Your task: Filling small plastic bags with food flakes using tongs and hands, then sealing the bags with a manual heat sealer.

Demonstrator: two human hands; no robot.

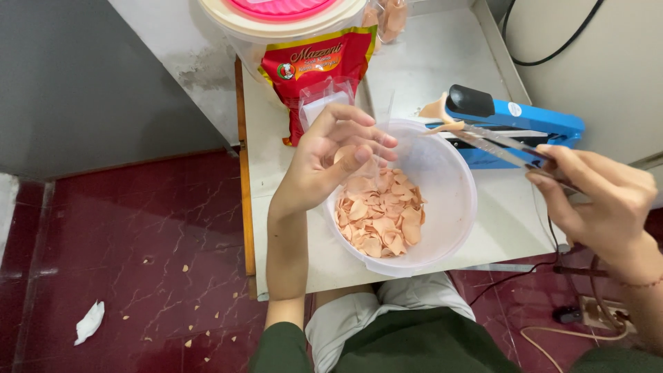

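Note:
A clear round plastic bowl (449,200) on a low white table holds several thin orange-pink crackers (378,217). My left hand (331,155) is over the bowl's left rim and pinches a small clear plastic bag (376,148) open, with a cracker inside it. My right hand (597,197) grips metal tongs (494,141) at the right. The tong tips hold one cracker (442,114) above the bowl's far rim.
A blue heat sealer (514,121) stands behind the bowl on the table (431,59). A red snack package (314,65) leans under a large lidded tub (283,17) at the back. Crumbs and a white tissue (90,322) lie on the dark red floor; cables and a socket sit at the right.

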